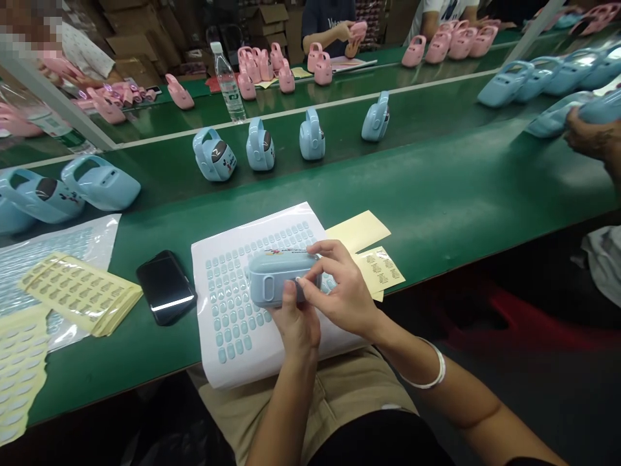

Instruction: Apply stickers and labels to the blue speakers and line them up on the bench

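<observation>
A light blue plastic casing (pixel 276 275) lies on its side over a white sheet of small blue oval stickers (pixel 233 304) at the table's near edge. My left hand (pixel 295 323) grips the casing from below, thumb up on its side. My right hand (pixel 339 285) arches over the casing's right end, its fingertips pinched against the side near a small pale sticker. A white bangle sits on my right wrist.
A black phone (pixel 165 287) lies left of the sheet, beside stacks of yellow backing sheets (pixel 80 291). Several blue casings (pixel 259 145) stand on the green belt (pixel 436 175), with pink ones (pixel 286 71) and a water bottle (pixel 228 81) behind. Another person's hand (pixel 592 136) works at the right.
</observation>
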{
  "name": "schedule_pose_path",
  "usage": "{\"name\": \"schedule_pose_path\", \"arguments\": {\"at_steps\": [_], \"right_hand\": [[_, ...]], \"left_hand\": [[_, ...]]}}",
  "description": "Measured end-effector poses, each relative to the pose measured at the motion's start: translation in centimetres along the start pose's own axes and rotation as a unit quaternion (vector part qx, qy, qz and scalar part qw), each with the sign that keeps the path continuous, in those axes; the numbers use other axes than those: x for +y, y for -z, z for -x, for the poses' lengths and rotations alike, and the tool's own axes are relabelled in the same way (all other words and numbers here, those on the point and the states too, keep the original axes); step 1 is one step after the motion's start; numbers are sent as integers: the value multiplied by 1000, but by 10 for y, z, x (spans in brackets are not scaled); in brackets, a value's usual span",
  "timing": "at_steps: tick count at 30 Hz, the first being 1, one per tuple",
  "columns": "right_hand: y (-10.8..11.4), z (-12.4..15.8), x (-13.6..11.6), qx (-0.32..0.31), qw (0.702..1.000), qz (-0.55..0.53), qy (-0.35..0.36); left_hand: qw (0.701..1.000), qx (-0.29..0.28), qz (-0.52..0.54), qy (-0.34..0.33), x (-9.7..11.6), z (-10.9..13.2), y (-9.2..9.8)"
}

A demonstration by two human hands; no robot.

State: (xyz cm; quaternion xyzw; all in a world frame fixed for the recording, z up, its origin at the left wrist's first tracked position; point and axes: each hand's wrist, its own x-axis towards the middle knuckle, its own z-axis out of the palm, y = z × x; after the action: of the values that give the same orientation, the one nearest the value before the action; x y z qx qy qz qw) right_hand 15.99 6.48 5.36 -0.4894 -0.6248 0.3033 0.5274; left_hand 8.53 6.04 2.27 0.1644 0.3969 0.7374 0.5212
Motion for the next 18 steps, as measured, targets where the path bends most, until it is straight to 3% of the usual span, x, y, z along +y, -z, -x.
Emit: {"name": "schedule_pose_path", "arguments": {"at_steps": [2, 5, 9, 12, 14, 18], "right_hand": [[10, -3, 3, -36, 996, -79, -13], [42, -13, 15, -91, 984, -152, -16], [100, -27, 42, -118, 990, 57, -54], [129, -33, 62, -164, 956, 208, -128], [133, -35, 71, -195, 933, 257, -157], [121, -33, 77, -188, 920, 304, -163]], "left_hand": [[1000, 17, -1, 4, 2, -2, -1], [999, 27, 7, 31, 10, -7, 0], [1000, -13, -6, -6, 24, -9, 3], [999, -47, -10, -9, 31, -8, 5], [999, -44, -11, 8, 33, -7, 6], [999, -32, -30, 16, 32, -9, 6]]}}
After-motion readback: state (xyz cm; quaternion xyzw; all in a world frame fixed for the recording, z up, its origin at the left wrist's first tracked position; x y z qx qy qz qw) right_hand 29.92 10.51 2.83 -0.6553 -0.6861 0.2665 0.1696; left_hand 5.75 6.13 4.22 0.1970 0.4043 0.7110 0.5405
